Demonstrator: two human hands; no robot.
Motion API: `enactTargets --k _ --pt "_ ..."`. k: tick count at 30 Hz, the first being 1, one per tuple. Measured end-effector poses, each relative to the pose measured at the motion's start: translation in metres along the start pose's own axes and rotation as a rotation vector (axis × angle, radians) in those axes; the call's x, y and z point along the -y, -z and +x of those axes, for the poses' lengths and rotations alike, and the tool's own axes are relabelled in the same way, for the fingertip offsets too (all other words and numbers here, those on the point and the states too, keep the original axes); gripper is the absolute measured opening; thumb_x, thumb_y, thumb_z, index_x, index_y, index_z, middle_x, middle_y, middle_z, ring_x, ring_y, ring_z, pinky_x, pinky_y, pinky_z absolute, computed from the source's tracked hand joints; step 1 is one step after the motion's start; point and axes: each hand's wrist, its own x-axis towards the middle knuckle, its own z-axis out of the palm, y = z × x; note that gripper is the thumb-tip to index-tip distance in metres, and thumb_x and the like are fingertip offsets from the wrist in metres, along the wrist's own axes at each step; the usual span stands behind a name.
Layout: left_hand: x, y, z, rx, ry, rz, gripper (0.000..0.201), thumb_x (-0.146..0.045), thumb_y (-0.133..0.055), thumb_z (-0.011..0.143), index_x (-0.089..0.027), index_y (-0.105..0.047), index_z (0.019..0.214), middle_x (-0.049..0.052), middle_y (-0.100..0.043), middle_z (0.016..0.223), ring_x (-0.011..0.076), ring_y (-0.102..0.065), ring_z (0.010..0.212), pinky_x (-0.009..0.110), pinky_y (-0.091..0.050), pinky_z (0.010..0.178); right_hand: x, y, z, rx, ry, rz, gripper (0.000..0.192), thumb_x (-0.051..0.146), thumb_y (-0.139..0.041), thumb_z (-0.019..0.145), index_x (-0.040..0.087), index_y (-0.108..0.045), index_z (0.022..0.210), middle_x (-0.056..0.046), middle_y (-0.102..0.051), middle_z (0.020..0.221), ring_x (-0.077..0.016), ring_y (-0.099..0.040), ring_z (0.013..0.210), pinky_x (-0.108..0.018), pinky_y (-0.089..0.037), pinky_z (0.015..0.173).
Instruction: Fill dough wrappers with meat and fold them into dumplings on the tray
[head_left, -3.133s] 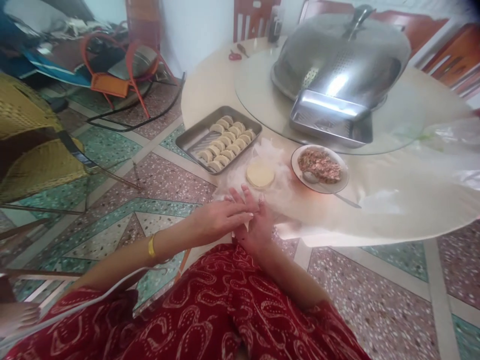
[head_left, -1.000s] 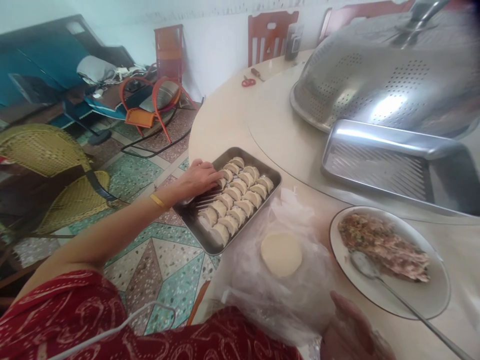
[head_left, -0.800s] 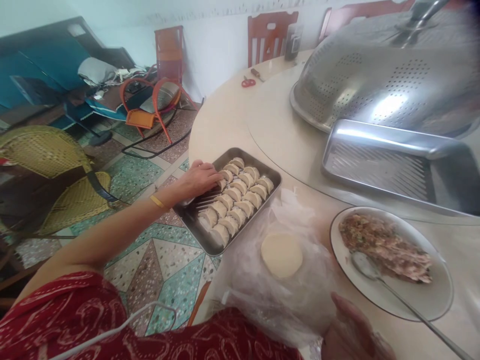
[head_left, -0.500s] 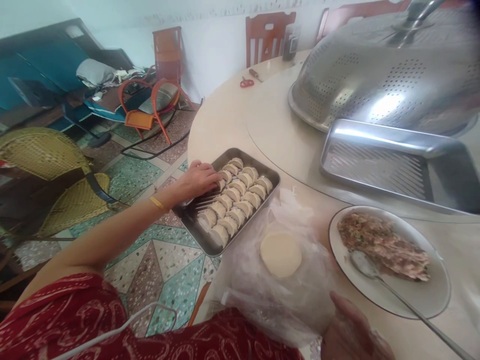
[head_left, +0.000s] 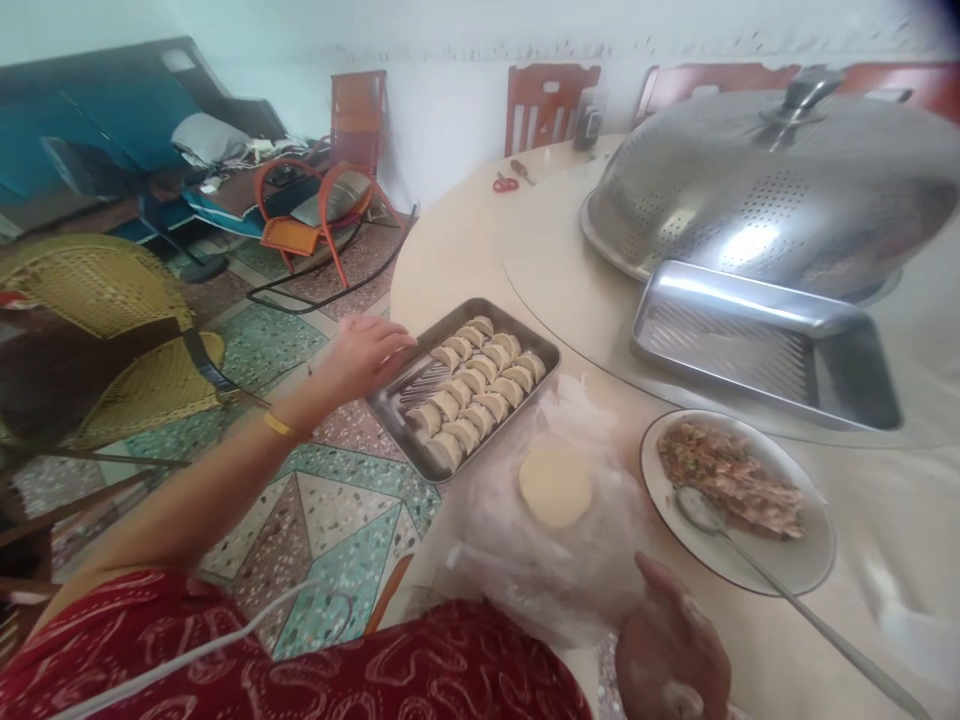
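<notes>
My left hand (head_left: pixel 371 352) is at the left rim of a metal tray (head_left: pixel 409 445), holding nothing, its fingers loosely stretched. Rows of folded dumplings (head_left: pixel 472 380) lie in the tray, with a bare ridged strip near the hand. My right hand (head_left: pixel 671 640) is low at the table's near edge, thumb apart from the rest and nothing seen in it; its lower part is cut off. Between the hands a round dough wrapper (head_left: pixel 555 487) lies on a crumpled clear plastic bag (head_left: pixel 510 570). Beside it sits a plate (head_left: pixel 810 570) of minced filling (head_left: pixel 731 475) with a metal spoon (head_left: pixel 795 600).
An unfilled metal tray (head_left: pixel 750 340) stands before a large perforated metal dome (head_left: pixel 697 210). Red-handled scissors (head_left: pixel 505 183) lie at the table's far side. A wicker chair (head_left: pixel 97 300) and an orange rocking chair (head_left: pixel 322 210) stand on the tiled floor to the left.
My left hand has let go of a dumpling in the tray's far left row and drawn back left to the rim. My right hand has shifted slightly left in view.
</notes>
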Motion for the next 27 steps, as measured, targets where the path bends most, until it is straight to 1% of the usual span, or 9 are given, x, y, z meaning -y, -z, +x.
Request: enactTargets --k 5,9,12,15,17,18,21,24,27 --pt "-0.033 0.022 -0.044 -0.093 0.090 -0.041 0.020 -0.027 -0.049 0.096 -0.021 -0.067 0.094 0.006 -0.073 0.103 0.0224 -0.063 0.097 0.039 -0.037 0.082 0.004 -0.010 0.008 0.007 0.228 0.010 0.040 0.042 -0.060 0.080 0.026 -0.064 0.117 -0.011 -0.069 0.115 -0.0328 -0.062 0.113 -0.061 -0.046 0.091" --pt "-0.080 0.027 -0.062 -0.140 0.064 -0.190 0.018 -0.024 -0.050 0.096 -0.019 -0.067 0.091 0.005 -0.074 0.096 0.0206 -0.065 0.093 0.037 -0.040 0.083 0.005 -0.016 0.017 0.069 0.386 -0.112 0.035 0.033 -0.053 0.085 0.021 -0.066 0.116 -0.011 -0.068 0.116 -0.0294 -0.064 0.109 -0.059 -0.048 0.093" --pt "-0.127 0.027 -0.052 -0.118 -0.079 -0.290 0.016 -0.027 -0.053 0.095 -0.021 -0.067 0.096 0.005 -0.073 0.097 0.0208 -0.064 0.093 0.037 -0.040 0.083 0.010 -0.019 0.022 0.080 0.470 -0.198 0.033 0.028 -0.050 0.086 0.021 -0.065 0.115 -0.011 -0.068 0.115 -0.0270 -0.065 0.108 -0.055 -0.050 0.092" --pt "-0.174 0.021 -0.029 0.045 -0.268 -0.388 0.016 -0.027 -0.055 0.093 -0.019 -0.068 0.099 0.007 -0.071 0.100 0.0226 -0.062 0.095 0.037 -0.042 0.085 0.017 -0.025 0.026 0.108 0.502 -0.379 0.032 0.030 -0.046 0.088 0.017 -0.069 0.106 -0.012 -0.067 0.115 -0.0286 -0.064 0.111 -0.054 -0.048 0.095" --pt "-0.197 0.014 -0.013 0.143 -0.307 -0.393 0.014 -0.024 -0.059 0.090 -0.017 -0.069 0.097 0.008 -0.070 0.099 0.0244 -0.061 0.095 0.037 -0.043 0.082 0.022 -0.030 0.029 0.155 0.544 -0.558 0.047 0.032 -0.031 0.092 0.010 -0.071 0.101 -0.014 -0.062 0.122 -0.0321 -0.059 0.120 -0.054 -0.044 0.096" --pt "-0.206 0.009 -0.006 0.172 -0.303 -0.385 0.014 -0.025 -0.061 0.088 -0.016 -0.069 0.095 0.009 -0.070 0.097 0.0249 -0.061 0.093 0.037 -0.043 0.079 0.024 -0.032 0.029 0.173 0.558 -0.612 0.038 0.031 -0.039 0.091 0.013 -0.072 0.100 -0.015 -0.060 0.128 -0.0321 -0.056 0.123 -0.055 -0.043 0.099" --pt "-0.218 -0.002 0.008 0.227 -0.289 -0.373 0.017 -0.024 -0.063 0.086 -0.014 -0.069 0.098 0.010 -0.069 0.096 0.0246 -0.060 0.092 0.036 -0.043 0.080 0.027 -0.036 0.030 0.234 0.611 -0.869 0.025 0.023 -0.058 0.084 0.023 -0.072 0.106 -0.013 -0.051 0.143 -0.0339 -0.043 0.135 -0.060 -0.036 0.108" --pt "-0.218 -0.008 0.014 0.277 -0.263 -0.348 0.020 -0.024 -0.064 0.084 -0.014 -0.069 0.101 0.010 -0.068 0.098 0.0247 -0.059 0.093 0.036 -0.043 0.081 0.026 -0.036 0.030 0.307 0.600 -1.126 0.028 0.021 -0.057 0.086 0.025 -0.069 0.112 -0.012 -0.041 0.152 -0.0375 -0.030 0.143 -0.065 -0.027 0.111" --pt "-0.216 -0.010 0.017 0.289 -0.239 -0.307 0.021 -0.024 -0.061 0.085 -0.015 -0.069 0.103 0.011 -0.067 0.100 0.0259 -0.058 0.095 0.037 -0.041 0.080 0.025 -0.034 0.029 0.353 0.577 -1.198 0.021 0.023 -0.055 0.088 0.024 -0.069 0.103 -0.010 -0.039 0.154 -0.0364 -0.024 0.145 -0.063 -0.023 0.113"
